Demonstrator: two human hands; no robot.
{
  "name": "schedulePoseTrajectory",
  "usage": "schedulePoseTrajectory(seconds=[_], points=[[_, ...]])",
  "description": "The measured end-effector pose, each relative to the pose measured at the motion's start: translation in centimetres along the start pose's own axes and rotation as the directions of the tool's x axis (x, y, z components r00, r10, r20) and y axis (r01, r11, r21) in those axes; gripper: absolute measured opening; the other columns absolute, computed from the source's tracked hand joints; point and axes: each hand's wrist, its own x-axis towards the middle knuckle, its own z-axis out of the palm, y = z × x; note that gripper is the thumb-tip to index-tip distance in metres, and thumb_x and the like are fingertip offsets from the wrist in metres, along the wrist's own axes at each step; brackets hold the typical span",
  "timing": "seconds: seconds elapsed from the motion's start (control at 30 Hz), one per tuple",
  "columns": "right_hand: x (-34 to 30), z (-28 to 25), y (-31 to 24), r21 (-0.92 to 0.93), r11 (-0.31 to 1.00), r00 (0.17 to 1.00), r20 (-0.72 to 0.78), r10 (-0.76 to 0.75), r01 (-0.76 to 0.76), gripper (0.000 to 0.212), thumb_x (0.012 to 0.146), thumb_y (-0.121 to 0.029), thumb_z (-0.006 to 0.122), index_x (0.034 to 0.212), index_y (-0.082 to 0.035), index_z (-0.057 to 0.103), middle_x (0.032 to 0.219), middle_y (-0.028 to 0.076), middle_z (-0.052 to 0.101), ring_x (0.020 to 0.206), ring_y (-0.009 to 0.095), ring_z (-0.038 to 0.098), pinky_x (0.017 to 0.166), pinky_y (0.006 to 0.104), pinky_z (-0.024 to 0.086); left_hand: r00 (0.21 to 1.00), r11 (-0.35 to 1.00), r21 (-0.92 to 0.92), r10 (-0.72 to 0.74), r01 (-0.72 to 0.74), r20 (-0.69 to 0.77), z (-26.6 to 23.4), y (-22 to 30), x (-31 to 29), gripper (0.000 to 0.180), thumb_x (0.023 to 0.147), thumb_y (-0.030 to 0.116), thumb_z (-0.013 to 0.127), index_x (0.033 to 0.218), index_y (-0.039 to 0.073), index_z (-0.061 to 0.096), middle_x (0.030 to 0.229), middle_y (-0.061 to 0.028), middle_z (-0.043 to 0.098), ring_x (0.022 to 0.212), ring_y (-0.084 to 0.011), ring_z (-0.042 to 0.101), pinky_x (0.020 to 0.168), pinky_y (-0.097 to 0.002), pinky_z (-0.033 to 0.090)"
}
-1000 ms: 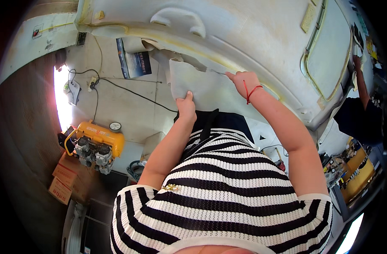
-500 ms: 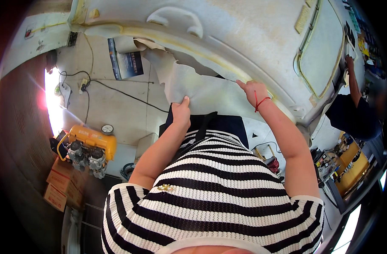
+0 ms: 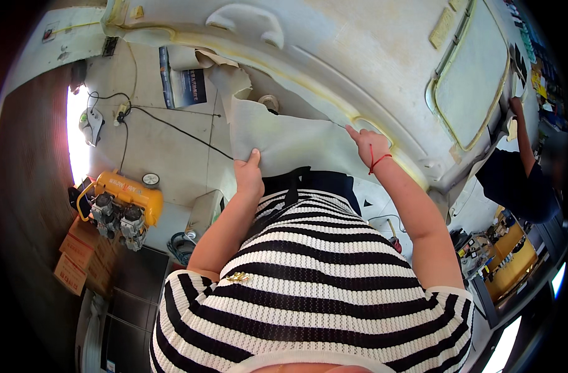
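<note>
A pale, fabric-like sheet (image 3: 290, 142) hangs from the edge of a large moulded panel (image 3: 371, 56), whose rim shows yellowish foam. My left hand (image 3: 250, 174) pinches the sheet's near left edge, thumb on top. At the slit between sheet and panel, my right hand (image 3: 371, 148) is closed with the index finger stretched forward. A thin dark blade (image 3: 340, 125) shows just past that fingertip; its handle is hidden in my hand. Left of the slit the sheet ends in a torn, curled flap (image 3: 225, 74).
A yellow air compressor (image 3: 132, 194) stands at left near cardboard boxes (image 3: 79, 248). A black cable (image 3: 178, 133) crosses the floor below a dark printed booklet (image 3: 187, 87). Another person (image 3: 514, 180) reaches to the panel's far right edge. Tools lie on a bench (image 3: 476, 252).
My left hand has moved left with the sheet's edge. The gap between sheet and panel is wider, and a round pale object now shows through it. My right hand stays by the slit.
</note>
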Motion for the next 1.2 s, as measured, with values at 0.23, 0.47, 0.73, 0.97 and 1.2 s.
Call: schedulePoseTrajectory(seconds=[0.23,0.47,0.73,0.97,1.2], points=[[-2.2,2.8,2.0,0.056,0.998,1.000,-0.030,-0.007,0.009,0.043,0.079,-0.010,0.042,0.121,-0.020,0.043,0.078,0.009,0.057,0.071,0.024,0.058,0.057,0.0356,0.047,0.993,0.998,0.003,0.070,-0.070,-0.093,0.5,-0.1,-2.7,0.031,0.084,0.004,0.046,0.114,-0.003,0.043,0.110,-0.0111,0.051,0.098,-0.0216,0.050,0.085,-0.0337,0.039],[-3.1,3.3,3.3,0.167,0.985,0.996,-0.079,-0.038,0.051,0.031,0.082,-0.013,0.040,0.112,-0.014,0.048,0.082,0.012,0.058,0.074,0.027,0.058,0.059,0.0372,0.047,0.997,0.993,-0.090,0.077,-0.077,-0.010,2.7,1.5,-6.9,0.034,0.085,0.005,0.044,0.117,-0.002,0.040,0.113,-0.0113,0.048,0.103,-0.0239,0.048,0.087,-0.0380,0.039],[0.2,2.8,3.1,0.100,0.992,0.993,0.084,-0.081,0.073,0.030,0.084,-0.014,0.039,0.110,-0.014,0.053,0.079,0.012,0.061,0.072,0.029,0.060,0.059,0.0374,0.047,0.997,0.949,-0.315,0.040,-0.018,0.063,3.2,1.0,-4.5,0.038,0.086,0.012,0.044,0.122,0.001,0.036,0.117,-0.0094,0.046,0.106,-0.0252,0.045,0.091,-0.0405,0.036],[-0.5,2.4,2.3,0.136,0.991,0.994,0.107,-0.002,-0.012,0.032,0.082,-0.010,0.040,0.112,-0.015,0.052,0.083,0.011,0.061,0.075,0.028,0.060,0.061,0.0374,0.047,0.865,0.890,-0.456,0.214,0.018,0.453,4.7,-1.1,-3.9,0.054,0.079,0.022,0.059,0.123,0.003,0.035,0.119,-0.0087,0.044,0.109,-0.0234,0.044,0.092,-0.0406,0.035],[-0.5,2.2,1.4,0.133,0.990,0.994,0.102,0.042,-0.055,0.035,0.081,-0.010,0.039,0.114,-0.015,0.051,0.084,0.012,0.061,0.078,0.029,0.059,0.064,0.0383,0.046,0.960,0.954,0.236,0.123,-0.184,0.253,7.3,-13.6,-1.0,0.045,0.076,0.002,0.056,0.118,0.001,0.040,0.116,-0.0086,0.047,0.108,-0.0179,0.044,0.088,-0.0305,0.037]])
